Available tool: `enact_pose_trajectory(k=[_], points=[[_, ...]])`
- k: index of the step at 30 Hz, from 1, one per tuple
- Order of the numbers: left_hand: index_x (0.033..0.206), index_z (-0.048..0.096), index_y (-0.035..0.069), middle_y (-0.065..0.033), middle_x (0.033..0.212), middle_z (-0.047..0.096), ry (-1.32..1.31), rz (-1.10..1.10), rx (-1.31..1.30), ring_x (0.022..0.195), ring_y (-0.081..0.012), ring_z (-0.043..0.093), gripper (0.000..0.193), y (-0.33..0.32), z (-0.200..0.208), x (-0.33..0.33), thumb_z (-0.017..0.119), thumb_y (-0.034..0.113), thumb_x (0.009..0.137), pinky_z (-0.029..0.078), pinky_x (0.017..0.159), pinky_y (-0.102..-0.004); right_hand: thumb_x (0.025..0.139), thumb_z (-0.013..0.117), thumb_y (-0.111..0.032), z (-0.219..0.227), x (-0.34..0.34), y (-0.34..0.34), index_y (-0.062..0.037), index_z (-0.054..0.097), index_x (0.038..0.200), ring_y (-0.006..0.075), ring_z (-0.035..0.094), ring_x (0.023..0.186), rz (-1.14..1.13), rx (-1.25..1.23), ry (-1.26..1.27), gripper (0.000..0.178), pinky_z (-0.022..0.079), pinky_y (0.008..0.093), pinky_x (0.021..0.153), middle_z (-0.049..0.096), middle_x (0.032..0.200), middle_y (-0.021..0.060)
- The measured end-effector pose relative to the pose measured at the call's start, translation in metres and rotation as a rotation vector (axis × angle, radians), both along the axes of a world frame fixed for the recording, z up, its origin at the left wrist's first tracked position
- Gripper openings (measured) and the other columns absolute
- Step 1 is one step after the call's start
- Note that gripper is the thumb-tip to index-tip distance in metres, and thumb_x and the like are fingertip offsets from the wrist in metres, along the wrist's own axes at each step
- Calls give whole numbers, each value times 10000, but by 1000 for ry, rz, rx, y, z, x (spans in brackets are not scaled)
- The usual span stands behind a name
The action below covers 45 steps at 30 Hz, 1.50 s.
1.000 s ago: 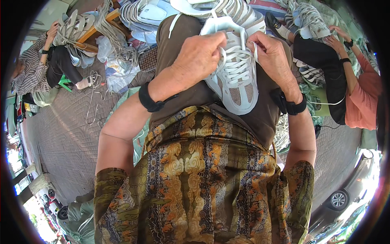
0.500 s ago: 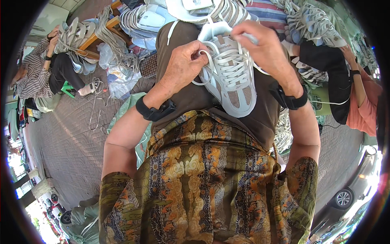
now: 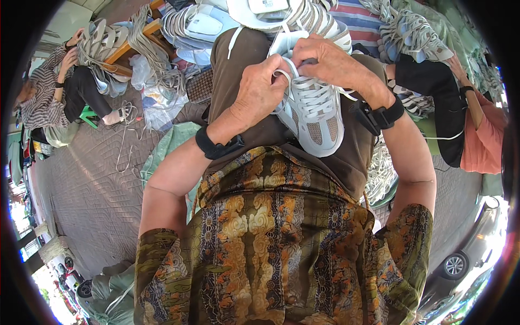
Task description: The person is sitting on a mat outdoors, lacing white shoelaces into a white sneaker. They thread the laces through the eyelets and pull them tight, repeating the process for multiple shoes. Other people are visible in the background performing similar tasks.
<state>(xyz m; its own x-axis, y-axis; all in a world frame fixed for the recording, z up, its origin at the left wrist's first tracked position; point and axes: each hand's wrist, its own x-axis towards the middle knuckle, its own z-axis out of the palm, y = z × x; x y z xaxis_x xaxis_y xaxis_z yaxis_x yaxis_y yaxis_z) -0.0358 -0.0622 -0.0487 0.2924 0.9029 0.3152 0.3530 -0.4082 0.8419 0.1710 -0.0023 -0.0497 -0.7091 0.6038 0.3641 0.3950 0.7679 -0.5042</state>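
Observation:
A grey and white sneaker point(image 3: 320, 140) rests on my lap, its toe toward me and its opening pointing away. White shoelace point(image 3: 315, 101) crosses its front in several rows. At the upper left eyelets my left hand point(image 3: 259, 89) is closed, pinching a loop of the shoelace between thumb and forefinger. My right hand point(image 3: 338, 64) reaches over the tongue and pinches the lace close beside the left fingertips. It covers most of the tongue and the upper right eyelets. A loose lace end sticks out at the shoe's right side, below my right hand.
Stacked shoe parts point(image 3: 200, 24) and laced uppers point(image 3: 414, 35) lie beyond my knees. One person point(image 3: 46, 105) sits at left beside a wooden frame point(image 3: 132, 46); another point(image 3: 479, 138) sits at right. Loose laces point(image 3: 382, 173) are heaped by my right leg.
My right hand has come down and left from above the shoe's right side to the tongue, next to my left hand. My left hand has shifted slightly right, still pinching the lace.

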Motion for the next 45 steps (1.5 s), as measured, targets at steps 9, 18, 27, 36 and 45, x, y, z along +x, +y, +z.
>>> enact_pose_trajectory(k=[9, 18, 27, 36, 45], points=[[841, 552, 19, -65, 868, 616, -46, -103, 26, 687, -195, 573, 79, 0, 5, -11, 609, -2, 790, 470, 632, -305, 739, 565, 32, 33, -11, -29, -7, 552, 923, 286, 508, 985, -118, 378, -245, 189, 430, 388, 849, 530, 911, 87], [816, 532, 35, -62, 1017, 618, 57, -248, 215, 895, -222, 587, 133, 5, 19, -22, 650, 20, 757, 481, 735, -336, 702, 545, 29, 72, 20, -26, 18, 537, 921, 359, 597, 870, -544, 570, -541, 219, 505, 437, 734, 573, 909, 166], [808, 548, 47, -50, 1075, 615, 186, -337, 237, 975, -249, 576, 124, 10, 21, -25, 665, 45, 766, 477, 741, -348, 839, 505, -37, 31, 130, 33, 1, 560, 954, 393, 593, 1001, -944, 268, -787, 132, 485, 497, 780, 607, 1044, 194], [870, 602, 23, -88, 839, 610, 249, -279, 368, 755, -252, 616, 130, 11, 34, -23, 648, -21, 757, 493, 669, -302, 771, 542, -33, 88, 12, -20, 28, 620, 881, 364, 636, 815, -210, 212, 6, 148, 510, 435, 702, 628, 842, 212], [926, 617, 55, -89, 730, 582, 401, 14, 773, 612, -257, 592, 224, 30, 24, -3, 591, -52, 730, 478, 529, -344, 830, 582, -65, 27, 13, -11, -46, 535, 969, 312, 558, 890, -166, 101, -83, 148, 454, 390, 788, 560, 910, 107]])
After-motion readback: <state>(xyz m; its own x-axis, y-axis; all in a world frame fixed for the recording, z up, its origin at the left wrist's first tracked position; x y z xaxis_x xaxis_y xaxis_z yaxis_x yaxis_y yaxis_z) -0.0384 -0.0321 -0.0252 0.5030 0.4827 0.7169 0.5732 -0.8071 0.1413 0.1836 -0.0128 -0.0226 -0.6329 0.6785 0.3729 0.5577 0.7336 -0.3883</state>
